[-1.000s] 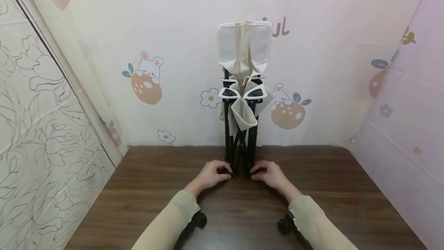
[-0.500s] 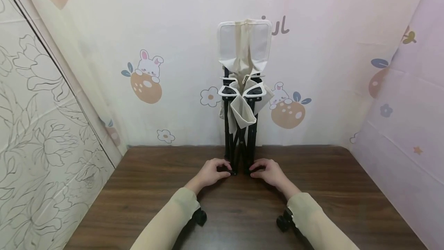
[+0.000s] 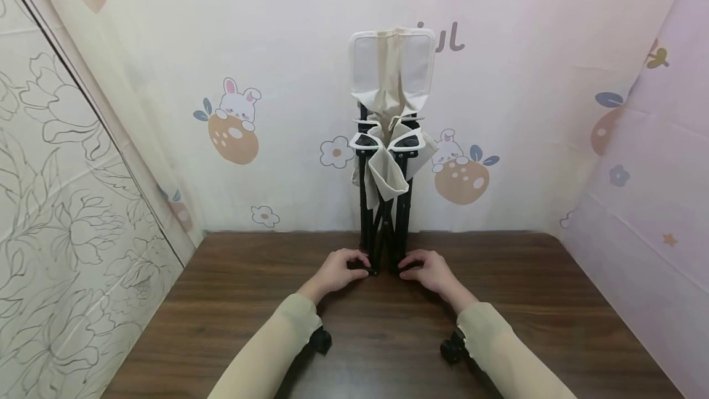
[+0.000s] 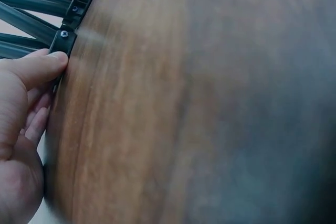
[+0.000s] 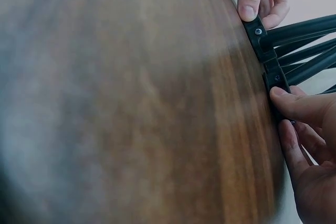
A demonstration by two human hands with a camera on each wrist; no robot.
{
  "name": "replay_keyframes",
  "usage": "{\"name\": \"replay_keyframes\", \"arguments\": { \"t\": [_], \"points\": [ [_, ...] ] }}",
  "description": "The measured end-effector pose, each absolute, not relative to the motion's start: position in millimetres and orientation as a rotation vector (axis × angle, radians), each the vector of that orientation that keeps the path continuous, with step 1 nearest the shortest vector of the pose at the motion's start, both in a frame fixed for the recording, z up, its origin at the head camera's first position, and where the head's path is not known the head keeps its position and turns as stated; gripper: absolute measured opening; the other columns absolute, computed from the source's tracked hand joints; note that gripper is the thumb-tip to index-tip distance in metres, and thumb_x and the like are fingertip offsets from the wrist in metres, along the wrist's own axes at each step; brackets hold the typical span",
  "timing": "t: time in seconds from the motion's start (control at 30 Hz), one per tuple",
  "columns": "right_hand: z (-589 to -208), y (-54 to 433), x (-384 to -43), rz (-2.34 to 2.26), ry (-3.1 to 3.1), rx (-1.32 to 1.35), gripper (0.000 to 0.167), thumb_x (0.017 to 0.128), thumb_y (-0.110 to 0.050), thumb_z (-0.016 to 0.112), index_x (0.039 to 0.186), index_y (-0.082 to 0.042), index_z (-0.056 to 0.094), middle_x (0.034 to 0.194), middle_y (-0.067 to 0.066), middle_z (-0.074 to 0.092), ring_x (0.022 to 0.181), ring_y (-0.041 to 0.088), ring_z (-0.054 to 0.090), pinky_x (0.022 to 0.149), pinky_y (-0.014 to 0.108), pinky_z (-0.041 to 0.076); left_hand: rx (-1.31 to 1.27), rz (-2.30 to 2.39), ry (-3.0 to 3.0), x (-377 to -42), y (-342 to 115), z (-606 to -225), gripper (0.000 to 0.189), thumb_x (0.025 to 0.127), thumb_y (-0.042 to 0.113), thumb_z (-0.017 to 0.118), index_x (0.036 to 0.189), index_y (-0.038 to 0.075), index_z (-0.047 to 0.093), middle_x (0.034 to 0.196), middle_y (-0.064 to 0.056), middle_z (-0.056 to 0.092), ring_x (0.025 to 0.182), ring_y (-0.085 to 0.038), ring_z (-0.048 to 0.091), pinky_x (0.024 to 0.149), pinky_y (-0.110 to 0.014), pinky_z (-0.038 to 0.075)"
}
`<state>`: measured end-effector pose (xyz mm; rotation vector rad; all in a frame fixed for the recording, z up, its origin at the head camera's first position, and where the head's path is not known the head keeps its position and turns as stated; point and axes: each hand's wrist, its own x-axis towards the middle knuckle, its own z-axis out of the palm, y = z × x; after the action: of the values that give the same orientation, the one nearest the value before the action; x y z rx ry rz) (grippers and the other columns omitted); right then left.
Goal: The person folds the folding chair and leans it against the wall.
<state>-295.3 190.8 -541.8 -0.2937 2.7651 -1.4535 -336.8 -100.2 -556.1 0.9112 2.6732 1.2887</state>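
Note:
A folded chair stands upright near the back of the table, with cream fabric bunched over black crossing legs. At its base my left hand pinches the left foot, thumb in front and fingers behind. My right hand grips the right foot in the same way. In the left wrist view, my left thumb presses on a black foot bracket that has a screw in it. The right wrist view shows my right thumb and fingers around the other foot bracket. The two brackets sit side by side.
The dark wooden table has its back edge against a wall covering printed with rabbits and fruit. A pale line-drawn flower panel stands at the left. Another printed covering hangs at the right.
The chair's feet and both hands have shifted a little toward the back wall. Both hands keep their hold on the feet.

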Motion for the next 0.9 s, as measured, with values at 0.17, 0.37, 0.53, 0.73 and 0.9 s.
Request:
{"name": "replay_keyframes", "arguments": {
  "t": [0.17, 0.37, 0.53, 0.73, 0.9],
  "points": [
    [-541.7, 190.3, -296.2, -1.446, 2.772, -0.276, 0.011, 0.091, -0.009, 0.088, 0.101, -0.012, 0.086, 0.142, 0.021, 0.069, 0.139, 0.046, 0.058, 0.116, 0.065, 0.045, 0.904, 1.276, 2.683, -335.4, -99.9, -555.6, 0.009, 0.099, 0.019, 0.084, 0.106, 0.023, 0.081, 0.136, -0.002, 0.075, 0.134, -0.027, 0.065, 0.114, -0.048, 0.052],
    [-542.2, 189.6, -297.3, -1.451, 2.778, -0.274, 0.012, 0.091, -0.009, 0.088, 0.102, -0.012, 0.085, 0.143, 0.021, 0.069, 0.14, 0.046, 0.057, 0.117, 0.064, 0.045, 0.884, 1.287, 2.684, -336.2, -98.7, -554.0, 0.01, 0.099, 0.018, 0.084, 0.107, 0.023, 0.081, 0.136, -0.002, 0.075, 0.133, -0.026, 0.065, 0.114, -0.046, 0.052],
    [-542.0, 189.7, -297.6, -1.462, 2.771, -0.27, 0.012, 0.092, -0.008, 0.087, 0.103, -0.011, 0.085, 0.145, 0.022, 0.067, 0.14, 0.045, 0.058, 0.115, 0.061, 0.048, 0.854, 1.282, 2.683, -336.3, -97.7, -552.4, 0.009, 0.1, 0.019, 0.083, 0.107, 0.024, 0.081, 0.137, -0.001, 0.075, 0.131, -0.027, 0.066, 0.112, -0.047, 0.052],
    [-543.1, 190.0, -297.7, -1.481, 2.767, -0.275, 0.013, 0.092, -0.007, 0.087, 0.104, -0.011, 0.085, 0.146, 0.023, 0.066, 0.135, 0.042, 0.063, 0.112, 0.056, 0.052, 0.829, 1.284, 2.686, -335.8, -96.9, -553.0, 0.01, 0.101, 0.018, 0.082, 0.109, 0.024, 0.081, 0.138, -0.001, 0.074, 0.13, -0.027, 0.066, 0.111, -0.047, 0.053],
    [-545.4, 190.6, -297.3, -1.504, 2.755, -0.275, 0.014, 0.092, -0.008, 0.088, 0.105, -0.01, 0.085, 0.146, 0.024, 0.066, 0.124, 0.036, 0.072, 0.106, 0.051, 0.057, 0.821, 1.286, 2.698, -334.1, -96.2, -554.8, 0.01, 0.1, 0.019, 0.083, 0.108, 0.024, 0.08, 0.138, -0.001, 0.074, 0.129, -0.028, 0.067, 0.11, -0.048, 0.054]
  ]
}}
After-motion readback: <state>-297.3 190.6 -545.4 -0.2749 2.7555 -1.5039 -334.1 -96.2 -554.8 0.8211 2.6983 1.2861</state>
